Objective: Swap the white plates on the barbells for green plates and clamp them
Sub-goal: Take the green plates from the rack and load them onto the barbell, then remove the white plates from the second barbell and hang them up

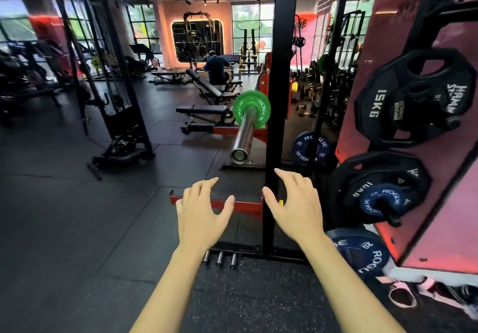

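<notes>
A chrome barbell sleeve [244, 132] points toward me from the rack, with a green Rogue plate [240, 105] slid on at its far end. No clamp shows on the sleeve. My left hand [204, 212] and my right hand [294, 204] float below the sleeve's tip, palms down, fingers spread and loosely bent, holding nothing. No white plate is in view.
A black rack upright [278, 79] stands just right of the sleeve. Storage pegs on the right carry black 15 kg [413, 99] and 10 kg plates and blue Rogue plates [380, 202]; another blue plate [311, 149] leans behind. Benches and a person sit further back.
</notes>
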